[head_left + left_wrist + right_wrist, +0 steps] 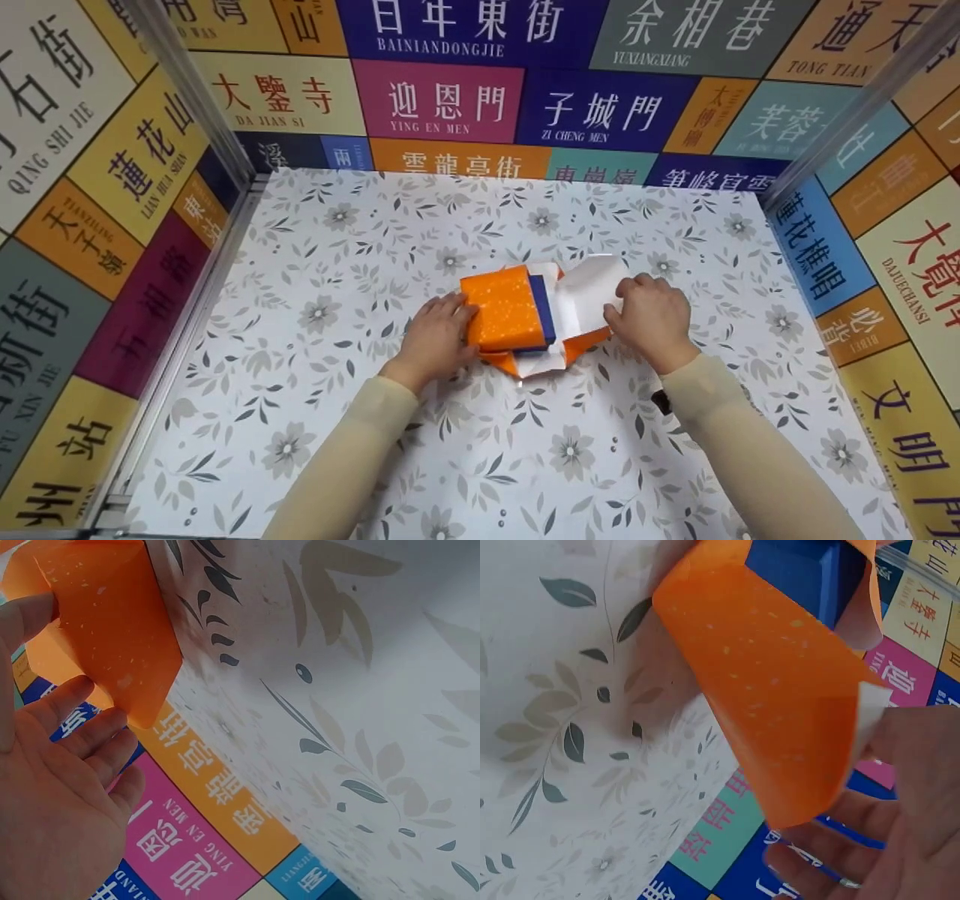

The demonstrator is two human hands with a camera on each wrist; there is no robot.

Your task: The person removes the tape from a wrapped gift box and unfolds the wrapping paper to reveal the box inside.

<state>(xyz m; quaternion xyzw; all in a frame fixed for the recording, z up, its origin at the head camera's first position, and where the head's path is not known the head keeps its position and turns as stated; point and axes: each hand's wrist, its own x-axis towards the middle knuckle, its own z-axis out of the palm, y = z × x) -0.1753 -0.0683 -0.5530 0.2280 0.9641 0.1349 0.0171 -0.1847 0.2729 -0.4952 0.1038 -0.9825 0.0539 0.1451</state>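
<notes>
In the head view a blue box [541,311] lies partly wrapped in orange wrapping paper [504,309] with a white inside. The orange side covers the box's left and top, leaving a blue strip showing on the right. My left hand [436,334] rests against the wrapped left end; in the left wrist view its thumb and fairly straight fingertips touch the orange paper [112,622]. With my right hand [651,319] I pinch the outer edge of the right flap [592,296], which is raised off the table. The right wrist view shows the box's blue end [802,574] inside the paper.
A table [315,435] with a grey leaf-and-flower pattern lies under everything. Panels with coloured street-name signs [439,101] stand around its back and sides. A small dark object [661,402] shows beside my right wrist.
</notes>
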